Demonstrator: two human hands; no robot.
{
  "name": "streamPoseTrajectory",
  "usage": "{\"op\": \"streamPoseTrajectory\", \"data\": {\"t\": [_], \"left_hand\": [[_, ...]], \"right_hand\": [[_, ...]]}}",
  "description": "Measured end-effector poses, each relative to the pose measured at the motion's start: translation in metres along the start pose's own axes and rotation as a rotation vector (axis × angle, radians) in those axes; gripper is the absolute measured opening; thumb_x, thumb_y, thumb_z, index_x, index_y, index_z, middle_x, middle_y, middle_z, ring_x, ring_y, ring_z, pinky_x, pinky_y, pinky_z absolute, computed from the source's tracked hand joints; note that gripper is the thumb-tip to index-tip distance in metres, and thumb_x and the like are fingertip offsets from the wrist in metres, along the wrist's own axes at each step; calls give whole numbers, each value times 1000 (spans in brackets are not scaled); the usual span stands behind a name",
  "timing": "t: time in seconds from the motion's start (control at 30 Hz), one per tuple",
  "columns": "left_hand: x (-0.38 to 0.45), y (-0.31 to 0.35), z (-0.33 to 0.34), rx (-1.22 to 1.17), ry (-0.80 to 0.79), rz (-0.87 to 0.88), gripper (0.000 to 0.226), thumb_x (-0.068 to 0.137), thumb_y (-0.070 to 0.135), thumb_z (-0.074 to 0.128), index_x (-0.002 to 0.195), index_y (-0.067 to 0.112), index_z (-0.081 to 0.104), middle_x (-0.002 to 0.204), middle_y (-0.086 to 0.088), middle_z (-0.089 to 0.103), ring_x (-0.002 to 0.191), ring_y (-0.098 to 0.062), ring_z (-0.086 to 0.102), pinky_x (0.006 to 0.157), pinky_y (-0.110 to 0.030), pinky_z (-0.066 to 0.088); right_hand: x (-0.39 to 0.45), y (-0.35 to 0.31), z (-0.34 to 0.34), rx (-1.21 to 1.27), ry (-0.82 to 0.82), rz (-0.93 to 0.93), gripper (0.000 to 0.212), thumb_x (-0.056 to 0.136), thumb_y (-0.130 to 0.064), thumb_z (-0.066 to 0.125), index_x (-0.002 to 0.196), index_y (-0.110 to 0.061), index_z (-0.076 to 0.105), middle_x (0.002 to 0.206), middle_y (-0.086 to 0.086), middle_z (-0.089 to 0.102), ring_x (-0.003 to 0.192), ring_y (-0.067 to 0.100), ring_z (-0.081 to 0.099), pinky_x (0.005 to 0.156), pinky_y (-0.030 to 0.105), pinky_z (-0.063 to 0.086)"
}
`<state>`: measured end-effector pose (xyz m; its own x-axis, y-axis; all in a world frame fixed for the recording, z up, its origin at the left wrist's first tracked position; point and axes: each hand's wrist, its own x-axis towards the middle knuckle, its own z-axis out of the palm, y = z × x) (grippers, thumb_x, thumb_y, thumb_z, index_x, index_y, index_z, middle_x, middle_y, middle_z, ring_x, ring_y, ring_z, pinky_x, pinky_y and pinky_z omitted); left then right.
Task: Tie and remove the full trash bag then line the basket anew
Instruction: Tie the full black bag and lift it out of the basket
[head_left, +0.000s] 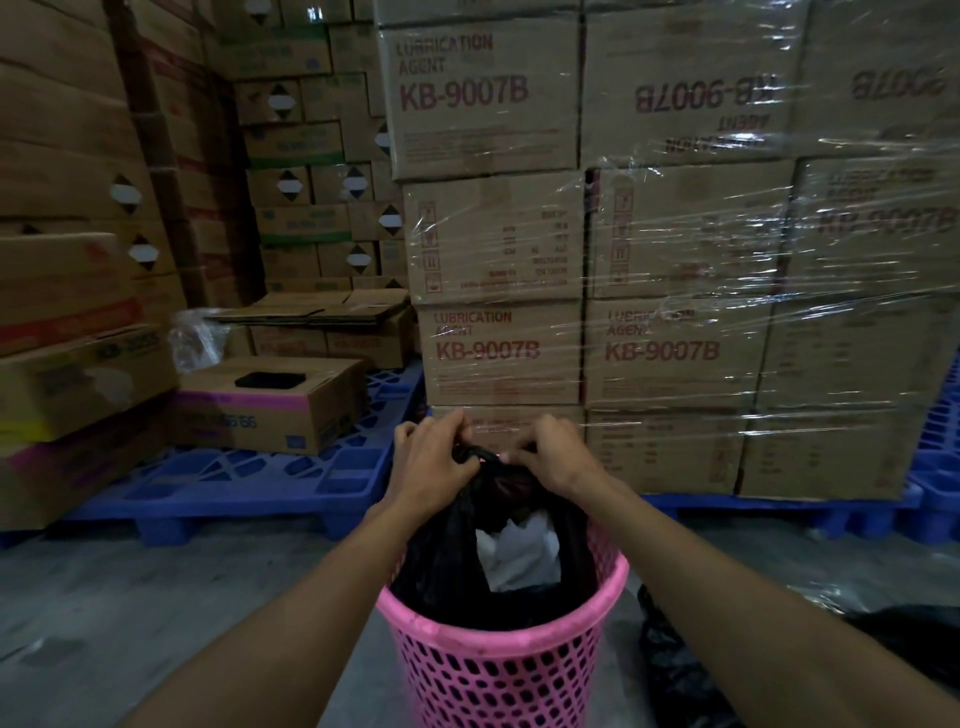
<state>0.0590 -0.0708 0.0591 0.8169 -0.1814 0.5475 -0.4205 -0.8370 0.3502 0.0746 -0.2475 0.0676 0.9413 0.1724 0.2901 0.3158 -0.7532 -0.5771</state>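
A pink perforated plastic basket (498, 675) stands on the concrete floor at the bottom centre. A black trash bag (441, 566) sits inside it, its top gathered upward above the rim. White waste (517, 556) shows through a gap in the bag. My left hand (431, 457) pinches the bag's gathered top from the left. My right hand (550, 457) grips the same bunched plastic from the right, and the two hands almost touch over the neck of the bag.
Shrink-wrapped cartons (675, 260) on a blue pallet (249, 483) rise just behind the basket. More cartons stack at the left (78, 312). Loose black plastic (685, 665) lies on the floor right of the basket. Bare grey floor (156, 613) spreads to the left.
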Motion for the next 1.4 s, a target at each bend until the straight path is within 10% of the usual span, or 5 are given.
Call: {"op": "streamPoseTrajectory", "data": {"t": [0.17,0.43,0.8,1.13,1.4], "left_hand": [[-2,-13,-1,39,19,14,34,73,8,58,53,32,47,68,15,58,85,-10,50,89,-35,31],[-5,-6,-7,-138,-113,120,31,72,52,66,99,38,73,97,20,64,109,-12,56,96,-42,41],[5,-13,-5,-428,-209,-167,18,77,44,63,65,33,70,111,18,51,117,-10,49,104,-43,37],[-21,-68,-13,-69,-292,-301,50,68,58,51,45,16,40,49,1,43,48,-16,40,56,-34,32],[-27,-74,3,20,-242,-693,37,83,45,54,64,15,61,85,-12,67,78,-29,63,70,-34,48]], "right_hand": [[-8,-8,-9,189,-318,-45,26,88,-26,65,63,-28,64,66,-5,59,64,6,53,62,18,42],[-9,-5,-13,631,-187,122,29,98,-10,47,69,-13,51,60,3,48,47,6,45,51,21,39],[-18,1,-35,733,-51,159,27,71,15,72,82,-6,58,61,6,66,54,11,64,53,21,53],[-30,58,-30,-104,-85,59,22,68,12,66,77,-5,77,75,13,76,54,-4,65,61,11,52],[-41,48,-5,-633,-183,139,30,88,-4,56,118,-3,57,120,17,62,107,32,62,84,38,49]]}}
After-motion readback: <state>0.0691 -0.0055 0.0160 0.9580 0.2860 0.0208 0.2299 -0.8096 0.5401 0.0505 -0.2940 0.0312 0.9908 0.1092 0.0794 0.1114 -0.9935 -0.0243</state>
